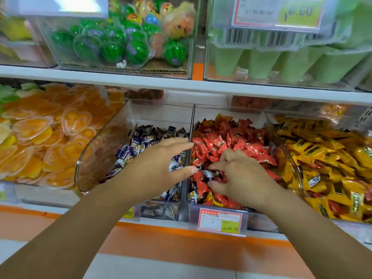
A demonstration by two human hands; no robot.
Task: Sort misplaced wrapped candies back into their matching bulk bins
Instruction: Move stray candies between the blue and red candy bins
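Note:
Three clear bulk bins stand side by side on the lower shelf. The middle-left bin (pixel 161 109) holds blue-and-white wrapped candies (pixel 138 141). The bin (pixel 231 111) to its right holds red wrapped candies (pixel 221 135), with a few blue-white and yellow ones mixed in near the front. My left hand (pixel 161 164) hovers over the blue bin at the divider, fingers straight and spread, holding nothing. My right hand (pixel 239 174) is in the red bin, fingers curled, pinching a blue-white candy (pixel 207 174) among the red ones.
A bin of yellow wrapped candies (pixel 326 158) sits at the right. Orange heart-shaped jelly cups (pixel 50 133) fill the bin at the left. The upper shelf carries watermelon-shaped sweets (pixel 120 45) and green packs (pixel 281 61). A price tag (pixel 220 220) hangs at the red bin's front.

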